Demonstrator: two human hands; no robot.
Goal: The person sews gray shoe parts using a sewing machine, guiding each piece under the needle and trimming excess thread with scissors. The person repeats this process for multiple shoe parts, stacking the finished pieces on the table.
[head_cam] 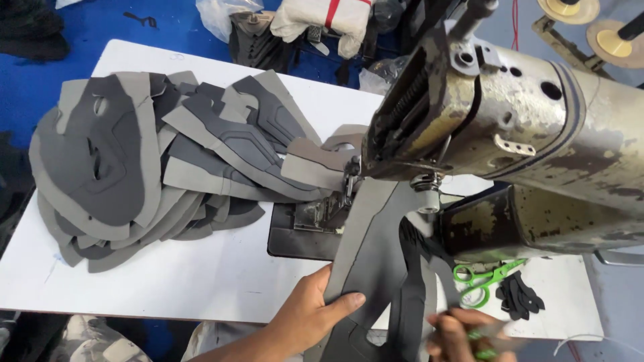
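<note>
The left hand (305,315) pinches the grey shoe-upper panel (372,248), keeping it flat under the sewing machine's presser foot (347,188). The blurred right hand (463,335) seems clenched on green-handled snips (486,338), near the panel's trailing edge.

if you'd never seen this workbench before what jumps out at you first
The worn, paint-chipped sewing machine fills the upper right, its head over a long grey cut piece. The left hand pinches that piece's near end; the blurred right hand sits at the bottom edge. A big fanned heap of grey cut pieces covers the left of the white table, and green-handled scissors lie under the machine's arm.
</note>
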